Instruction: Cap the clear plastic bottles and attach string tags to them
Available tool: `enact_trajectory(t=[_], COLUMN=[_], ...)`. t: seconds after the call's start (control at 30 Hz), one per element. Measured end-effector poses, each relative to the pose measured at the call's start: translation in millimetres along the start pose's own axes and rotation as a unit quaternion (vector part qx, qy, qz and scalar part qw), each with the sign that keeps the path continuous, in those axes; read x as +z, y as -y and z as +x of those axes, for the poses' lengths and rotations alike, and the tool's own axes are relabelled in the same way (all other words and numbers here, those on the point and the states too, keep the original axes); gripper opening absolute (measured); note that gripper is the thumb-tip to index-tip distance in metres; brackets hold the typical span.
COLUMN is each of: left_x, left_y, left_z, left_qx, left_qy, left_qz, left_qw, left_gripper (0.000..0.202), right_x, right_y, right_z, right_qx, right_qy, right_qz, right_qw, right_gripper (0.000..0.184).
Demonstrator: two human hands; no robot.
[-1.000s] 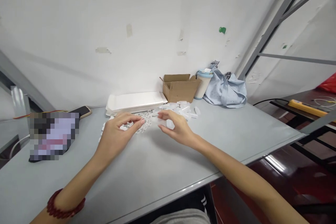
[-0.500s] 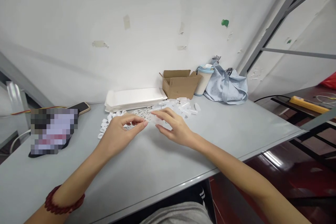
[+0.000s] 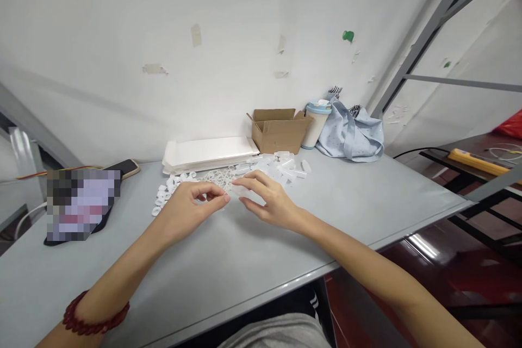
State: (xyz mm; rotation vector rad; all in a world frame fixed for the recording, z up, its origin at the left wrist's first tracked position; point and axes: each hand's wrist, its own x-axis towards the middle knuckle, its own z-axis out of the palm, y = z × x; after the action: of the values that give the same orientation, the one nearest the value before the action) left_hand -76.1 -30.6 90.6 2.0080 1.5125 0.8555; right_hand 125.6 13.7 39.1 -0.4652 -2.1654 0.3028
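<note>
My left hand (image 3: 185,209) is held just above the table, thumb and index fingertip pinched together; whatever is between them is too small to make out. Facing it, my right hand (image 3: 273,202) curls its fingers and thumb around a translucent plastic tube (image 3: 241,191), whose near end lies close to the left fingertips. Behind the hands, small white loop-like pieces (image 3: 220,175) lie in a loose heap. White ring-shaped caps (image 3: 160,201) are scattered left of it, partly hidden by my left hand. More translucent tubes (image 3: 289,167) are piled to the right.
Along the wall stand a flat white box (image 3: 210,151), an open cardboard box (image 3: 283,133), a lidded cup (image 3: 316,128) and a light blue cloth bag (image 3: 354,133). A phone (image 3: 129,167) and a pixelated dark item (image 3: 84,204) lie left on the grey table (image 3: 261,261).
Both hands stay almost in place. My right fingers have shifted slightly left, and the translucent tube shows more plainly between the hands. The piles look unchanged.
</note>
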Motion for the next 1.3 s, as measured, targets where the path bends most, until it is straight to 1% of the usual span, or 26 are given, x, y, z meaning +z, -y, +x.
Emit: enact_trajectory(t=[0.07, 0.17, 0.23, 0.33, 0.5, 0.6, 0.73, 0.9, 1.0, 1.07, 1.13, 1.2, 1.3], left_x=[2.0, 7.3, 11.3, 16.2, 21.6, 23.5, 24.1, 19.9, 17.2, 17.5, 19.7, 22.9, 27.7], left_y=[0, 0, 0, -2, -5, -3, -1, -1, -1, 1, 4, 7, 12], left_z=[0, -1, -1, -1, -1, -1, -1, -1, -1, -2, -2, -3, -3], left_qx=[0.000, -0.005, -0.004, 0.005, -0.031, -0.031, -0.009, -0.002, -0.006, 0.016, 0.080, 0.163, 0.265], left_qy=[-0.022, -0.078, -0.090, -0.082, -0.056, -0.037, -0.019, -0.024, -0.036, -0.062, -0.103, -0.144, -0.174], left_qz=[0.004, 0.016, 0.021, 0.008, -0.074, -0.102, -0.103, -0.078, -0.052, -0.022, 0.019, 0.064, 0.128], left_qw=[1.000, 0.997, 0.996, 0.997, 0.995, 0.994, 0.994, 0.997, 0.998, 0.998, 0.991, 0.974, 0.940], left_gripper=[0.029, 0.035, 0.035, 0.032, 0.033, 0.031, 0.030, 0.030, 0.032, 0.033, 0.033, 0.031, 0.030], right_x=[1, 3, 3, 3, 5, 8, 9, 9, 9, 8, 6, 3, -2], right_y=[1, 4, 6, 6, 5, 5, 7, 10, 13, 14, 14, 13, 14], right_z=[0, -1, -1, -1, -3, -4, -5, -3, -1, 0, 2, 5, 9], right_qx=[-0.010, -0.017, -0.013, -0.011, -0.013, -0.005, 0.035, 0.114, 0.176, 0.238, 0.306, 0.352, 0.375], right_qy=[-0.006, -0.010, -0.008, -0.008, -0.032, -0.044, -0.049, -0.048, -0.055, -0.056, -0.048, -0.045, -0.045], right_qz=[0.006, 0.011, 0.012, 0.017, 0.022, 0.037, 0.065, 0.128, 0.197, 0.245, 0.302, 0.367, 0.483], right_qw=[1.000, 1.000, 1.000, 1.000, 0.999, 0.998, 0.996, 0.984, 0.963, 0.938, 0.902, 0.860, 0.790], right_gripper=[0.036, 0.036, 0.035, 0.032, 0.027, 0.021, 0.013, 0.018, 0.023, 0.029, 0.035, 0.037, 0.032])
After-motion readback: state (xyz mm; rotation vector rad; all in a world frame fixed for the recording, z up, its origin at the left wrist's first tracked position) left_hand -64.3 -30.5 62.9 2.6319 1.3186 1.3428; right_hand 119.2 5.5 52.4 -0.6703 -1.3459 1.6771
